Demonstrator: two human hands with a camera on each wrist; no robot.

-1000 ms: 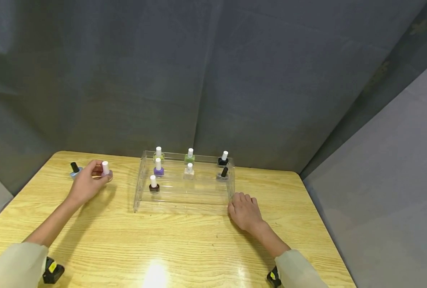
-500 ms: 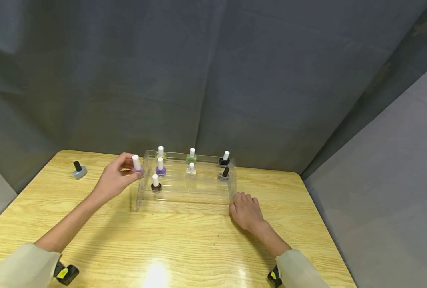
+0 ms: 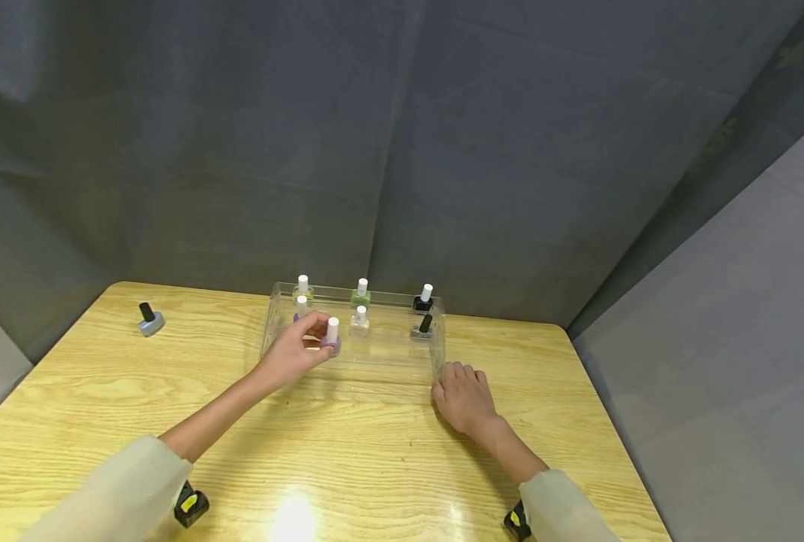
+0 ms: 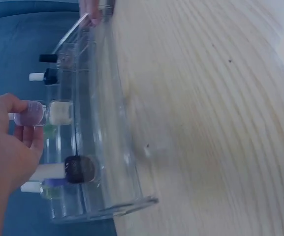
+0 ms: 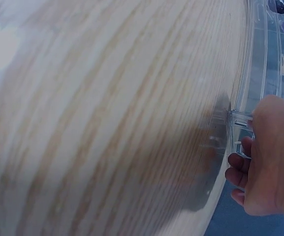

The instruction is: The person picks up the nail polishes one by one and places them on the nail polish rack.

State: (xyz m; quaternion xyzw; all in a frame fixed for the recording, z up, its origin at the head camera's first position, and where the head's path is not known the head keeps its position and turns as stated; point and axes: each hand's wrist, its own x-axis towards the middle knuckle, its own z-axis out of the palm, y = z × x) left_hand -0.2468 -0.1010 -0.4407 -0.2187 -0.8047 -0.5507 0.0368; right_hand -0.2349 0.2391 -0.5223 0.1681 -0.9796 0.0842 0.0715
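Note:
Between thumb and fingers, my left hand (image 3: pixel 288 357) pinches a lilac nail polish bottle (image 3: pixel 333 332) with a white cap, upright over the clear tiered rack (image 3: pixel 382 376). In the left wrist view the held bottle (image 4: pixel 31 114) overlaps the row beside a clear-white bottle (image 4: pixel 60 112). A dark brown bottle (image 4: pixel 79 169) stands on a lower tier; my left hand hides it in the head view. My right hand (image 3: pixel 464 397) grips the rack's right front corner, its fingers curled at the side panel in the right wrist view.
Yellow-green (image 3: pixel 303 290), green (image 3: pixel 361 294) and black (image 3: pixel 423 300) bottles stand along the rack's top tier. A black-capped bottle (image 3: pixel 422 328) leans on the tier below. Far left on the wooden table (image 3: pixel 375 467) is a pale blue bottle (image 3: pixel 151 322). A grey curtain hangs behind.
My left hand has carried the lilac nail polish bottle rightward from the left of the table, past the rack's left side, to over its middle. My right hand has stayed at the corner.

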